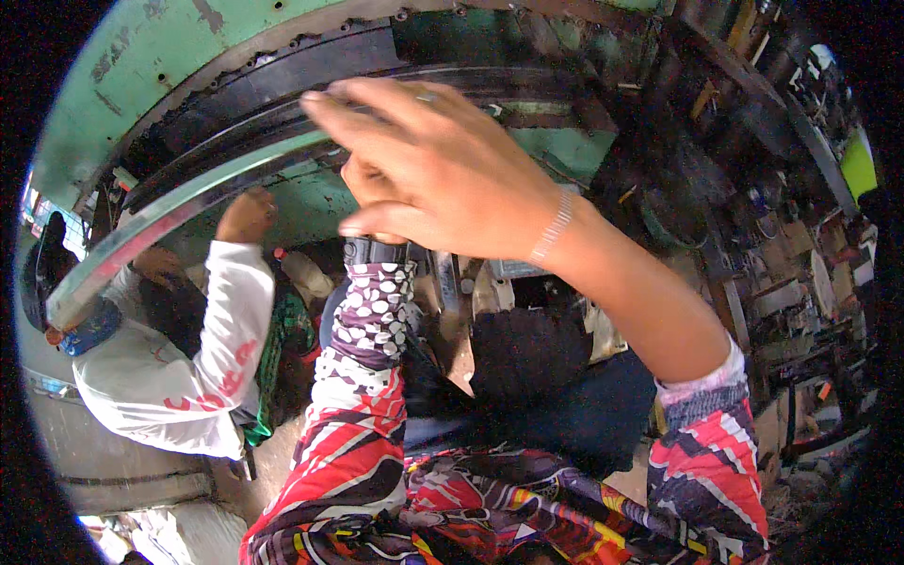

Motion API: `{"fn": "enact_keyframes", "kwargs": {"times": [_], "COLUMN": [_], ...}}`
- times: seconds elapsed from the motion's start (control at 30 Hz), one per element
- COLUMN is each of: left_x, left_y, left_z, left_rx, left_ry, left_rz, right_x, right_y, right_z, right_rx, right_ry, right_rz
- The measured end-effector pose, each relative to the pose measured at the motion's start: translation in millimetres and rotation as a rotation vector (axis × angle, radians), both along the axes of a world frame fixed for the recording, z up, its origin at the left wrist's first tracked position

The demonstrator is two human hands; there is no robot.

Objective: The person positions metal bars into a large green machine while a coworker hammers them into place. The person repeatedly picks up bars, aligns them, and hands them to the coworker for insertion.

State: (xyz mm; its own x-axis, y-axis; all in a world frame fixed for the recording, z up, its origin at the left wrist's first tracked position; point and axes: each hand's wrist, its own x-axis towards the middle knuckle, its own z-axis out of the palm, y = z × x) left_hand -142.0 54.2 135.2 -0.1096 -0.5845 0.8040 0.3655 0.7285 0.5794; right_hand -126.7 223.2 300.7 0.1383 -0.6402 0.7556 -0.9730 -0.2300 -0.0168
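My right hand (447,155) reaches across from the right, with a ring on one finger and a thin bracelet at the wrist. Its fingers stretch leftward, somewhat apart, over the near end of a long narrow strip (202,184) with a pale, shiny face. Whether they touch the strip cannot be made out. My left arm comes up below, in a dotted cuff and black wristwatch (372,251). Its hand is almost wholly hidden behind the right one, so its fingers and anything in them do not show. The strip runs down to the left, past a co-worker's raised hand (247,215).
A co-worker in a white long-sleeved shirt (155,377) and blue cap bends close on my left. Ahead stands a green-painted metal structure (122,85) with dark beams. A clear bottle (306,273) is beside the co-worker. Cluttered scraps and parts (782,292) lie at right.
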Motion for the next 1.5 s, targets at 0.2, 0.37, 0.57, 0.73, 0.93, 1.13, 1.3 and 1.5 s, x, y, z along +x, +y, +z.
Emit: {"fn": "enact_keyframes", "kwargs": {"times": [0.2,0.37,0.57,0.73,0.93,1.13,1.3,1.5], "left_x": [36.6,35.6,54.2,64.5,54.9,66.7,65.0,70.2], "left_y": [12.7,9.1,48.3,40.7,52.2,66.0,81.5,67.1], "left_z": [68.2,86.2,130.3,152.3,162.4,137.6,86.9,26.2], "left_rx": [-0.438,-0.622,-0.300,-0.151,0.201,0.251,0.046,0.105], "left_ry": [-0.204,-0.280,0.120,0.461,0.023,-0.375,-0.297,-0.330], "left_rz": [0.240,0.291,0.040,0.019,-0.784,-0.734,-0.293,-0.258], "right_x": [-1.8,-5.7,-22.5,-63.7,-79.0,-59.4,-61.2,-81.2], "right_y": [-59.2,-42.7,-21.6,-30.5,-22.3,-3.2,8.4,64.2], "right_z": [-1.6,38.9,77.7,70.0,-52.1,-122.3,-125.1,-111.1], "right_rx": [-0.258,-0.184,-0.400,-0.351,-0.172,0.019,0.330,0.341], "right_ry": [0.196,0.150,-0.173,-0.453,-0.822,-0.871,-0.823,-0.750], "right_rz": [-0.103,-0.155,0.071,-0.097,-0.042,-0.059,-0.123,-0.224]}}
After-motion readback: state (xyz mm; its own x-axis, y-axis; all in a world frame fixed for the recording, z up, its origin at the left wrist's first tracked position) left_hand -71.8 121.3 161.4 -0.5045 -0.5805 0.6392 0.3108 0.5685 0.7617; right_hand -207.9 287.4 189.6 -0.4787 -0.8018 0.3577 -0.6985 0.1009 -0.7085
